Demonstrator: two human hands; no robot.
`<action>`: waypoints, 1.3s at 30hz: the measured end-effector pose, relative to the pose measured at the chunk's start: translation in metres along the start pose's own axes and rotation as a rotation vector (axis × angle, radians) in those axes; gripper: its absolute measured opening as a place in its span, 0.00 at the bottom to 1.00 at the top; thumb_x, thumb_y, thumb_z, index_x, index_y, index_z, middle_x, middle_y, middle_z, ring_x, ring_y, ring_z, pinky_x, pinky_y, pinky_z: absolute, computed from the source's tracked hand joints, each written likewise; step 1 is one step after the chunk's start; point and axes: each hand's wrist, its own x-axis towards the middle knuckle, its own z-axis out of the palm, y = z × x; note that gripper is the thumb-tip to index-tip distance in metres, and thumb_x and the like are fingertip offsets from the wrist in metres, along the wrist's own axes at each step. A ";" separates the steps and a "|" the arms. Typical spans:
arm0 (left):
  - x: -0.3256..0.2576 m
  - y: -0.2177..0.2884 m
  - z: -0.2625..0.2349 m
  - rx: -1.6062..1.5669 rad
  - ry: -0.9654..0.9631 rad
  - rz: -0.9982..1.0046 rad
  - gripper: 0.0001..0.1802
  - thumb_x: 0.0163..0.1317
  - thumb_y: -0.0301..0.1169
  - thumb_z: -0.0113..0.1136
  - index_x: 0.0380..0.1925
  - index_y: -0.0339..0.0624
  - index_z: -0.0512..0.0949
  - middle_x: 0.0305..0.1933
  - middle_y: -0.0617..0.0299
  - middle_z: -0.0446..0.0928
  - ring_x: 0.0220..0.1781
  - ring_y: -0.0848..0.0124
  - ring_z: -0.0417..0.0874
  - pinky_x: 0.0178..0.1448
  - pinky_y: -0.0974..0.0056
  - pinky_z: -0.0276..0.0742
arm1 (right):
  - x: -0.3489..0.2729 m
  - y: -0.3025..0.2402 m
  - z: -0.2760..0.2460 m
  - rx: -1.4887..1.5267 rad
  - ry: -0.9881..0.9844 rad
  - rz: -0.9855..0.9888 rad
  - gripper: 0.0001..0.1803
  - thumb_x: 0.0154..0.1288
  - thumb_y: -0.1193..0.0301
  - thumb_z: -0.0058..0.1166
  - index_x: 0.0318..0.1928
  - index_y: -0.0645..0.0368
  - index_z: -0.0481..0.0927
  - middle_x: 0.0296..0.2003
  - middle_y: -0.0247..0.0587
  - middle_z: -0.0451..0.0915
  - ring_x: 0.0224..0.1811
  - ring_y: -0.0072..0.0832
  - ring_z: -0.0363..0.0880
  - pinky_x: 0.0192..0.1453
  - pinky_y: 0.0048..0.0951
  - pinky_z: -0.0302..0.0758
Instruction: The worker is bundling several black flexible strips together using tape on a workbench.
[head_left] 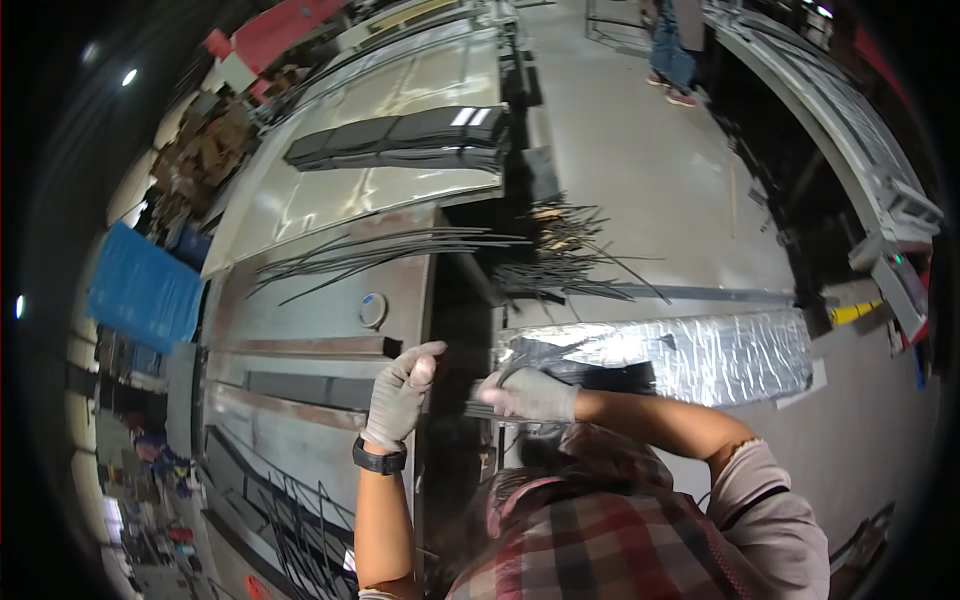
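Note:
My left hand, in a pale glove, is over the right edge of the metal workbench. Its fingers are curled, with one finger reaching to the right; anything in them is too small to make out. Just right of the bench edge, my gloved right hand is closed around dark thin strips, whose ends show to the left of it. Dark flat pieces show beyond its wrist. A long silvery wrapped bundle lies behind my right forearm.
Loose dark rods and a tape roll lie on the bench near a rusty metal bar. Stacked dark strips rest on the far table. More rods jut out beyond the bench. A person stands at the far right.

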 end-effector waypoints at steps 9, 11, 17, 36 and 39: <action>-0.050 -0.103 -0.073 1.095 0.111 0.406 0.10 0.54 0.27 0.64 0.39 0.46 0.82 0.47 0.52 0.78 0.49 0.51 0.78 0.52 0.51 0.74 | -0.005 0.018 0.015 0.460 0.133 0.225 0.24 0.75 0.61 0.44 0.53 0.74 0.75 0.45 0.54 0.80 0.49 0.36 0.82 0.55 0.32 0.79; -0.047 -0.111 -0.083 1.058 0.158 0.431 0.09 0.55 0.28 0.63 0.38 0.47 0.82 0.46 0.53 0.78 0.48 0.52 0.78 0.51 0.52 0.74 | -0.009 0.011 0.012 0.436 0.086 0.242 0.23 0.75 0.62 0.44 0.52 0.73 0.75 0.46 0.54 0.80 0.51 0.36 0.81 0.56 0.33 0.78; -0.037 -0.107 -0.097 1.175 0.037 0.458 0.08 0.56 0.33 0.63 0.36 0.47 0.81 0.44 0.56 0.78 0.47 0.53 0.78 0.49 0.52 0.74 | -0.006 0.014 0.014 0.473 0.187 0.330 0.18 0.74 0.63 0.48 0.48 0.68 0.79 0.39 0.44 0.83 0.41 0.25 0.82 0.50 0.25 0.79; -0.001 -0.088 -0.115 1.241 -0.349 0.256 0.13 0.58 0.39 0.62 0.36 0.41 0.81 0.48 0.50 0.77 0.52 0.53 0.78 0.55 0.51 0.73 | 0.003 -0.090 0.069 0.284 0.006 0.285 0.14 0.70 0.66 0.55 0.48 0.63 0.81 0.32 0.33 0.82 0.29 0.19 0.77 0.33 0.23 0.77; 0.014 -0.076 -0.115 1.169 -0.447 0.232 0.14 0.63 0.38 0.58 0.38 0.37 0.79 0.50 0.46 0.76 0.52 0.50 0.78 0.56 0.50 0.74 | 0.051 -0.047 0.076 -0.389 0.016 -0.048 0.14 0.67 0.69 0.55 0.51 0.59 0.80 0.41 0.38 0.81 0.41 0.31 0.80 0.45 0.34 0.77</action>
